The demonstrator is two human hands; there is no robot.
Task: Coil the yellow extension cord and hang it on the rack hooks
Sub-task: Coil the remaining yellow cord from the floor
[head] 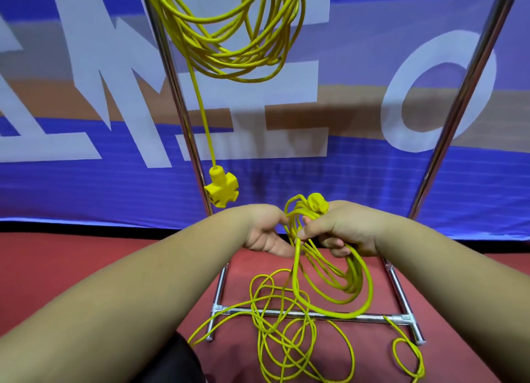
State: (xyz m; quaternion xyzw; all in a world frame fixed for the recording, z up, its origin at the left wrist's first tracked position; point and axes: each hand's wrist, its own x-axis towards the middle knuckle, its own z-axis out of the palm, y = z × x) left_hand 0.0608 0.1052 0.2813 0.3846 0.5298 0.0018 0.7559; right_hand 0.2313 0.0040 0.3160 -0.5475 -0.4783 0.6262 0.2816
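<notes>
My right hand [341, 229] grips several loops of a yellow extension cord [338, 285], with the yellow plug end [317, 202] sticking up above the fist. My left hand [265, 230] holds a strand of the same cord just left of the loops. The loose remainder of the cord [286, 342] lies tangled on the red floor below. A second yellow cord coil [243, 38] hangs from the top of the metal rack, its hooks out of view. Its multi-outlet socket end [221, 189] dangles beside the left rack pole [175, 90].
The rack's right pole [464, 95] and its chrome base bar [301, 313] frame the work area, with the loose cord draped over the bar. A blue banner with white letters [430, 181] hangs behind. Red carpet [57, 262] covers the floor.
</notes>
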